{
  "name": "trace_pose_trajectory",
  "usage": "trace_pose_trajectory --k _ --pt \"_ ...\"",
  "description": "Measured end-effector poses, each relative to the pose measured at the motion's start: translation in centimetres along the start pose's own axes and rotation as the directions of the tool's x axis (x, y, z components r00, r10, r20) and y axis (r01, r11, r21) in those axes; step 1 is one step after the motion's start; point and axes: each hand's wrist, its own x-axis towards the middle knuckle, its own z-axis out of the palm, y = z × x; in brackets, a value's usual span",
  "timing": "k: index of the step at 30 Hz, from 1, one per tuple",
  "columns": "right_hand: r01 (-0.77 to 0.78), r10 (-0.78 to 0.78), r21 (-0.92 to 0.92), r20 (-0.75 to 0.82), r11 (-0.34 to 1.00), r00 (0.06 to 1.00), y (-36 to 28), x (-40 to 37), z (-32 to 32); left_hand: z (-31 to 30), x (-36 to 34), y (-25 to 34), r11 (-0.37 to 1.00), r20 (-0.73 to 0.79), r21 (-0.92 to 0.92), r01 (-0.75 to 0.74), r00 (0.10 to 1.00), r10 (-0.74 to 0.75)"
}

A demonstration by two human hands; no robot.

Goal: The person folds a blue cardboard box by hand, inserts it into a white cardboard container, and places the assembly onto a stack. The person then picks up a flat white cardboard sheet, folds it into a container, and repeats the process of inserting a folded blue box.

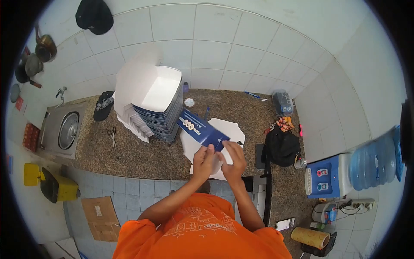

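Observation:
A blue printed cardboard box [199, 128], partly folded with white inner faces, is held at its near end above the counter's front edge. My left hand [203, 162] pinches its near left side, thumb on top. At the near right corner, my right hand [233, 161] has its fingers bent around the card. Beneath the box lie flat white card blanks [235, 129]. Behind and left of my hands stands a tall stack of nested boxes [161, 93], white inside and blue outside. More white blanks [131, 84] lean against that stack's left side.
Scissors [112, 138] and a dark cap [103, 105] lie on the granite counter [129, 162], left of the stack. Further left is a metal sink [60, 138]. A black bag [282, 146] and a water dispenser [330, 176] are on the right. A phone [285, 224] lies at the near right.

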Motion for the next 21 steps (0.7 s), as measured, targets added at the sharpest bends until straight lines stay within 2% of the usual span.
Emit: trace_pose_trajectory --k 1,2,4,6,8,9,10,12,14,16,17,18,20,21 --pt "-0.011 0.011 0.055 0.001 0.998 1.000 -0.2 0.8 -0.7 0.1 0.3 0.7 0.996 0.080 0.076 -0.053 0.996 0.047" --pt "-0.007 0.007 0.053 -0.002 0.999 1.000 0.0 1.1 -1.5 0.2 1.0 1.4 0.996 0.084 0.074 -0.058 0.995 0.051" --pt "0.036 -0.058 0.132 0.173 0.991 0.983 0.1 1.1 -2.9 0.7 2.6 3.5 0.991 0.119 -0.126 0.053 0.992 -0.038" --pt "0.011 -0.037 0.128 0.200 0.992 0.979 -0.1 0.8 -2.9 1.0 3.2 2.5 0.978 0.142 -0.194 0.070 0.989 -0.042" --pt "0.035 -0.035 0.008 0.007 0.999 0.999 1.0 0.1 -2.1 1.5 1.7 -1.1 0.993 0.144 -0.061 0.101 0.985 -0.091" --pt "0.021 -0.021 -0.001 -0.007 1.000 1.000 1.3 0.4 -2.2 2.2 0.9 -1.2 0.998 0.130 0.015 0.062 0.990 -0.063" --pt "0.028 -0.028 0.001 -0.008 1.000 1.000 1.3 0.8 -2.5 2.3 0.8 -1.1 0.998 0.128 0.013 0.054 0.990 -0.055" --pt "0.027 -0.028 -0.013 -0.079 1.000 0.996 0.8 1.7 -2.9 2.3 0.5 -0.3 0.982 0.223 -0.072 0.177 0.962 -0.157" --pt "0.054 -0.054 -0.007 -0.044 0.999 0.998 1.7 2.2 -3.5 2.4 0.0 2.0 0.978 0.252 -0.094 0.187 0.955 -0.159" --pt "-0.224 0.193 0.231 0.151 0.947 0.970 1.2 3.1 -4.8 0.6 0.6 6.1 0.980 0.519 0.197 -0.021 0.850 -0.086" --pt "-0.258 0.207 0.272 0.203 0.927 0.957 3.0 3.0 -5.5 -1.5 1.6 7.8 0.962 0.568 0.266 -0.070 0.817 -0.098" --pt "-0.380 0.254 0.464 0.312 0.800 0.916 2.9 3.7 -6.7 -4.1 2.7 6.9 0.974 0.481 0.200 0.105 0.856 -0.191" --pt "-0.517 0.221 0.660 0.482 0.545 0.848 1.4 5.4 -8.7 -4.7 4.4 10.6 0.994 0.468 -0.107 0.005 0.882 0.046" --pt "-0.516 0.148 0.671 0.526 0.533 0.837 0.8 6.3 -8.8 -4.3 4.0 10.0 0.997 0.534 0.074 -0.007 0.845 -0.034"
